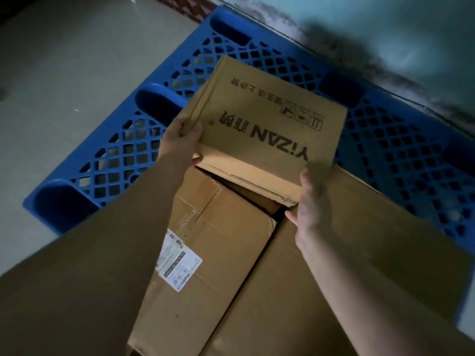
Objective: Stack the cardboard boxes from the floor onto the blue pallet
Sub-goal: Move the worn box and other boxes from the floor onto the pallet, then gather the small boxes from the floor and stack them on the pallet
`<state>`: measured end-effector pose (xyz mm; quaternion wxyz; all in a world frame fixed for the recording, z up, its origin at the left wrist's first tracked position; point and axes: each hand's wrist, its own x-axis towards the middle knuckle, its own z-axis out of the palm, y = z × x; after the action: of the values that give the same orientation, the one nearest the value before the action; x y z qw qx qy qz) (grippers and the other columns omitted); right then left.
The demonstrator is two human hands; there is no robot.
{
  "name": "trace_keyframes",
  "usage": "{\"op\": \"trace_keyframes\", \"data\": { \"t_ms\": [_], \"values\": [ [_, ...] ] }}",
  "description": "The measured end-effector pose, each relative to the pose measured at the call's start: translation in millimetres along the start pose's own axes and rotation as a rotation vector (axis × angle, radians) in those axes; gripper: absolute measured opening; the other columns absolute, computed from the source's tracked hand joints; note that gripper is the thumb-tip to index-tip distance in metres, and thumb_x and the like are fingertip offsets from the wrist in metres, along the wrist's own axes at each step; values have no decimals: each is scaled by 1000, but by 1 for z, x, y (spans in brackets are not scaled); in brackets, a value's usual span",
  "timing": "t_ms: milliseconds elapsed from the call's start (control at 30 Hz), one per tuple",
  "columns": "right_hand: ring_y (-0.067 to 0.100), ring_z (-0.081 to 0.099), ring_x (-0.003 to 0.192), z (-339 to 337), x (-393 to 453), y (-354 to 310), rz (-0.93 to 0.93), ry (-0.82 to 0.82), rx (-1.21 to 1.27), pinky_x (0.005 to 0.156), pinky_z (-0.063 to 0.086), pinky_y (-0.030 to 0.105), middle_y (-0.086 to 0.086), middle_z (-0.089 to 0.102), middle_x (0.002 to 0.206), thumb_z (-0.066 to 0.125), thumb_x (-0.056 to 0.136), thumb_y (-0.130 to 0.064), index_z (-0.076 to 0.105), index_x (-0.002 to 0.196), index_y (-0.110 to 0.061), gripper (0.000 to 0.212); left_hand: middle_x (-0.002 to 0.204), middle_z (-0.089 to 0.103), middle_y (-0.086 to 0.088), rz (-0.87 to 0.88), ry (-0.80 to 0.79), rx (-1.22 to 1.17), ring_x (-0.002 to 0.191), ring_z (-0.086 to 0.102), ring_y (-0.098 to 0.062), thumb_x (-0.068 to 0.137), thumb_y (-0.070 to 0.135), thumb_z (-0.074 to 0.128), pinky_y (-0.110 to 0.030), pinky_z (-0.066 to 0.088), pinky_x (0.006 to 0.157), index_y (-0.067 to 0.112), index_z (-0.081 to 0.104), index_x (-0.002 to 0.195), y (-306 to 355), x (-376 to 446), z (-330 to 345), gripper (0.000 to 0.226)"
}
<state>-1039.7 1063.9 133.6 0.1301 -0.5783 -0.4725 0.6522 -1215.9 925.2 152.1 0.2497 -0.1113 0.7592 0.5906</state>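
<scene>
Nearest, a labelled cardboard box [205, 253] lies among other cartons, seemingly on the blue pallet [123, 150]. Left hand [181, 140] grip clamps the left corner of the printed "YIZAN" box [267, 124], right hand [308, 201] grip holds its near right corner. The box is tilted above the cartons and pallet grid, wall [385, 34] beyond.

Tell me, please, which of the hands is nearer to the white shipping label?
Left. The left hand grips the YIZAN box above the white shipping label; the right hand, on the opposite corner, is farther off.
</scene>
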Motion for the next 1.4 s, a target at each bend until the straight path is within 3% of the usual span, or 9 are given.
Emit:
{"op": "trace_keyframes", "data": {
  "t_ms": [233,333,500,600,800,1100,1200,1300,1400],
  "values": [
    [25,50,118,4,7,2,-109,58,-62,103,39,44,9,51,133,57,86,-44,34,139,-20,63,94,48,8,112,24,194,81,52,-9,92,34,50,-41,55,82,23,45,129,15,30,33,39],
    [21,47,119,12,5,-2,-253,99,-111,99,40,30,13,42,140,63,85,-37,20,145,-15,77,108,48,1,107,60,213,85,53,-14,92,35,49,-45,52,89,20,37,136,13,35,35,48],
    [33,7,143,18,-8,-16,-794,191,-659,113,10,59,18,9,156,58,78,-54,11,148,-11,95,141,39,-5,175,-4,362,114,51,-29,89,45,50,-45,48,90,32,18,144,-3,19,17,66],
    [36,0,143,28,-18,-23,-1060,35,-1191,105,-12,62,16,17,155,55,78,-52,29,145,-17,80,138,43,-3,164,32,413,105,55,-27,89,47,48,-43,49,84,34,24,141,-20,8,-11,59],
    [33,-10,140,62,-70,4,-1262,-295,-1433,106,-12,62,14,21,154,61,80,-45,32,144,-18,75,134,48,5,113,230,353,106,53,-19,86,50,51,-27,46,67,40,33,137,-81,-34,-112,54],
    [19,1,145,77,-209,130,-1068,-1035,-1450,114,10,32,-2,3,158,62,81,-49,6,148,-29,90,106,58,4,-68,448,221,97,57,-23,74,41,71,-31,45,73,37,47,123,-196,-192,-273,55],
    [18,10,144,74,-255,187,-1035,-1227,-1456,112,18,33,-2,9,158,66,77,-48,8,148,-29,93,120,56,-6,-173,478,186,105,55,-26,80,24,69,-36,47,84,21,44,131,-260,-248,-312,57],
    [16,10,143,68,-282,253,-942,-1361,-1486,111,17,33,0,10,158,67,75,-43,10,149,-28,94,112,55,0,-278,544,119,93,55,-21,79,21,70,-30,47,68,20,45,130,-326,-302,-335,57],
    [20,11,143,64,-294,321,-774,-1394,-1629,113,20,39,3,9,158,75,71,-38,9,149,-27,102,125,47,-7,-469,616,88,112,48,-28,77,26,72,-37,44,84,25,41,135,-395,-353,-345,66]
  ]
}}
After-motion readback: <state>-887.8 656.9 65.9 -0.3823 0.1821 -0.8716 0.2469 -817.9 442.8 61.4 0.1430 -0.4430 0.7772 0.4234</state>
